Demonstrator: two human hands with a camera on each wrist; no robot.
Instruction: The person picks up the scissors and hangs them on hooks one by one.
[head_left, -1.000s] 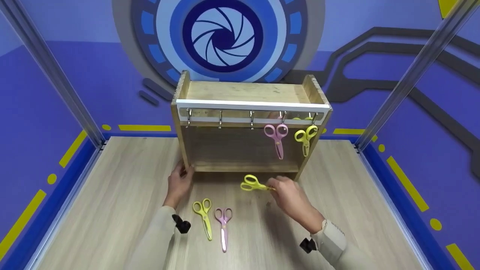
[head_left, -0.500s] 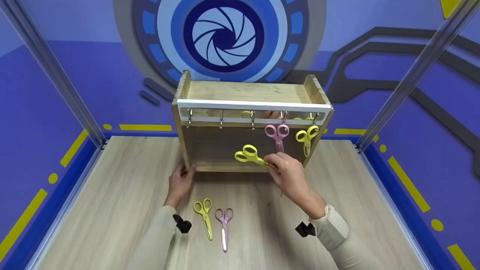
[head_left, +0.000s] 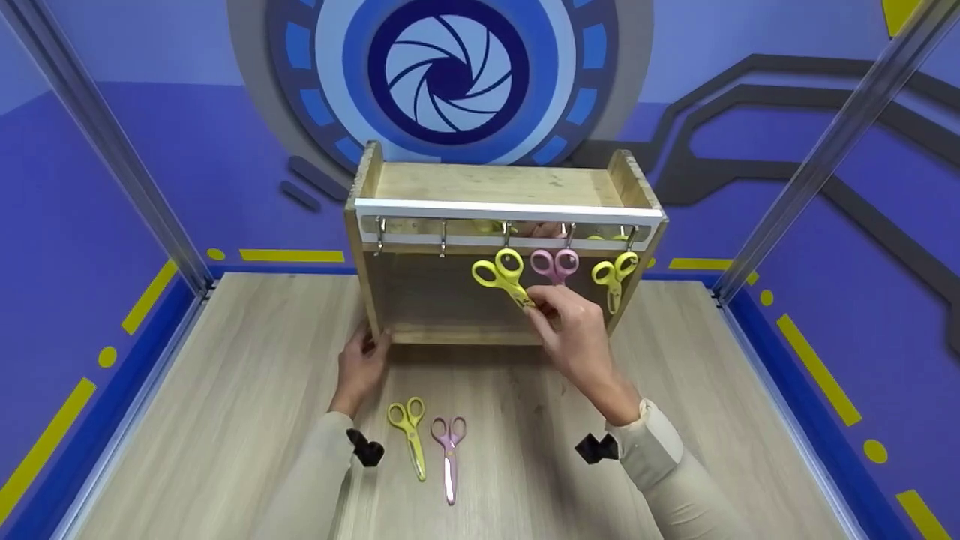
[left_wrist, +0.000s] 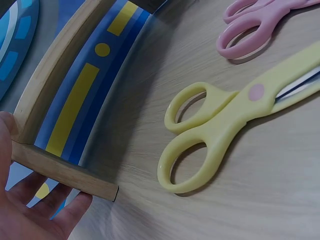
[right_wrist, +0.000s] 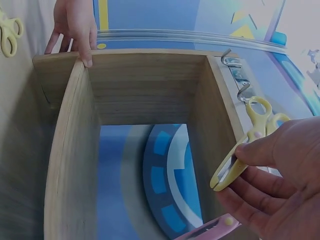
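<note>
My right hand (head_left: pixel 577 330) pinches a pair of yellow scissors (head_left: pixel 512 289) by the blades between thumb and fingers. Its handle loops point up, just in front of the third hook (head_left: pixel 507 234) from the left; whether they touch the hook, I cannot tell. My left hand (head_left: pixel 361 367) grips the lower left side of a wooden shelf (head_left: pixel 495 184), thumb in front and fingers behind the panel. Pink scissors (head_left: pixel 556 268) hang from the fourth hook, their blades partly hidden by my right hand. Yellow scissors (head_left: pixel 613 286) hang from the rightmost hook.
On the table (head_left: pixel 247 420), nearer me, lie yellow scissors (head_left: pixel 411 435) and pink scissors (head_left: pixel 449 454), loops toward the shelf. Two bare hooks, the leftmost hook (head_left: pixel 379 236) and its neighbour (head_left: pixel 442 238), are on the white-edged strip. Blue printed walls and metal posts enclose the table.
My right hand has risen from just above the table to the hook row, bringing the yellow scissors up and turning their loops upward. The left hand stays on the shelf.
</note>
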